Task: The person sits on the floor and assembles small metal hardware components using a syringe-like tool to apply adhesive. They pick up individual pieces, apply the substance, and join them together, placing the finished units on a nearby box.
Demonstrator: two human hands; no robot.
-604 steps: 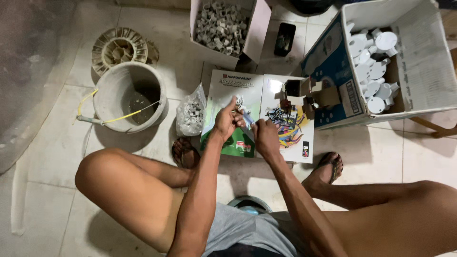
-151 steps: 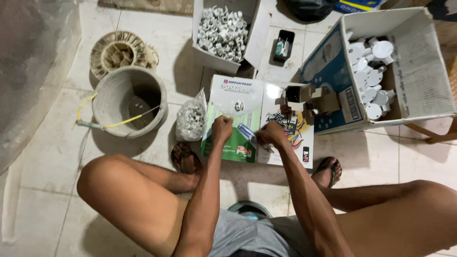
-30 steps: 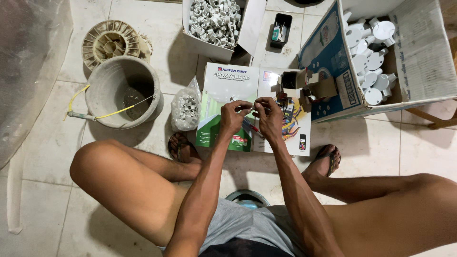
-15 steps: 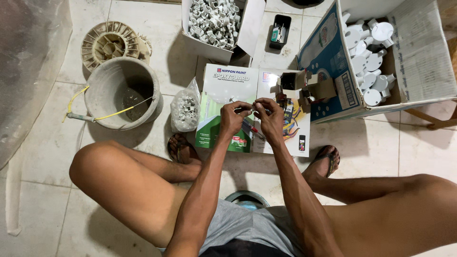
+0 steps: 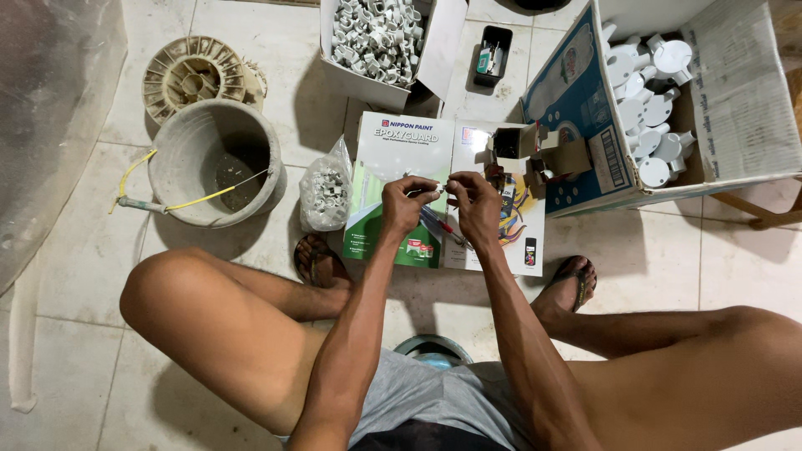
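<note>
I sit low over a tiled floor with my knees apart. My left hand (image 5: 407, 203) and my right hand (image 5: 474, 204) meet above a flattened printed carton (image 5: 393, 159) and pinch the two ends of one small white plastic fitting (image 5: 436, 188). A screwdriver with a red and blue handle (image 5: 441, 226) lies on the carton just below my hands. Thin coloured wires lie on the carton to the right of my right hand, partly hidden by it.
A grey bucket (image 5: 185, 146) with a yellow-handled tool stands left, a round spool (image 5: 195, 77) behind it. A bag of white clips (image 5: 325, 190), a box of white fittings (image 5: 378, 38), a small open carton (image 5: 514, 144) and a big box of round white junction boxes (image 5: 647, 100) surround the carton.
Twenty seconds ago my hands were apart, working low on the carton. They have since come together in front of me and, over the last second, stay on the small white fitting.
</note>
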